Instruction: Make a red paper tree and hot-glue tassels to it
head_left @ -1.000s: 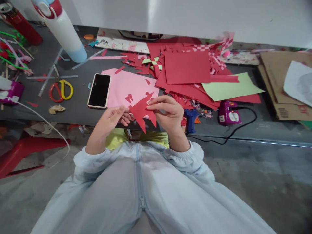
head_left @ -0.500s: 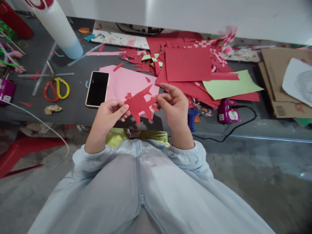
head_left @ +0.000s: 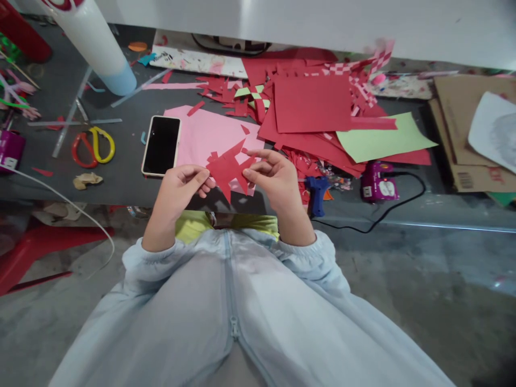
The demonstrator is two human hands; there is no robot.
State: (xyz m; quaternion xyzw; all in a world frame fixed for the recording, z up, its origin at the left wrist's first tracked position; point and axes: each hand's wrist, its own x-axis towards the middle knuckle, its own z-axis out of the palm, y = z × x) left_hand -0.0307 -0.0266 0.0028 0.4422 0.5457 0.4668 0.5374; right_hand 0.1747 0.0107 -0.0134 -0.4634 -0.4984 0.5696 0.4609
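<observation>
Between the fingers (head_left: 197, 180) of our left hand (head_left: 172, 193) and right hand (head_left: 280, 181) we pinch a jagged red cutout (head_left: 226, 169), over pink paper (head_left: 217, 129) on the dark counter (head_left: 126, 149), concrete floor (head_left: 403, 285) below, the white bottle (head_left: 97, 45) cropped at top.

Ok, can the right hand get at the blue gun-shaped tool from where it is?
Probably yes: the blue gun-shaped tool lies just right of the right hand, with only red paper scraps between them. That hand is pinching the red cutout, though, so it would likely need to let go first.
</observation>
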